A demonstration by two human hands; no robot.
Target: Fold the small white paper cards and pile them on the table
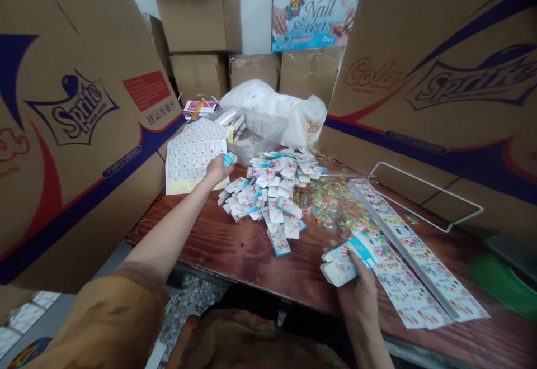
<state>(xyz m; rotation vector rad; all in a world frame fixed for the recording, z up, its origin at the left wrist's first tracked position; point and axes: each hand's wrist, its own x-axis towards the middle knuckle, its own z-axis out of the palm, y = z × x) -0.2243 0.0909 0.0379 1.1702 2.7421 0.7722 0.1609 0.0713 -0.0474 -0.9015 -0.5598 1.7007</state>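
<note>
My left hand point(217, 170) is closed around a small blue-and-white carton point(227, 160), held over the edge of a sheet of printed labels point(195, 148). Nearer to me, my right hand point(361, 289) grips a small nail sticker box point(340, 264); its end flaps stand out, and a blue part shows by my thumb. Between my hands lies a heap of similar small boxes point(274, 209). To its right, many tiny colourful candies point(327, 204) are spread over the table. Long strips of printed nail sticker cards point(419, 251) lie beside my right hand.
Tall cartons stand at the left point(84, 151) and right point(440, 78) of the wooden table point(235, 251). White plastic bags point(268, 106) sit at the back, before stacked brown boxes point(201, 17). A white wire frame point(428, 190) rests at the right, near a green object point(503, 285).
</note>
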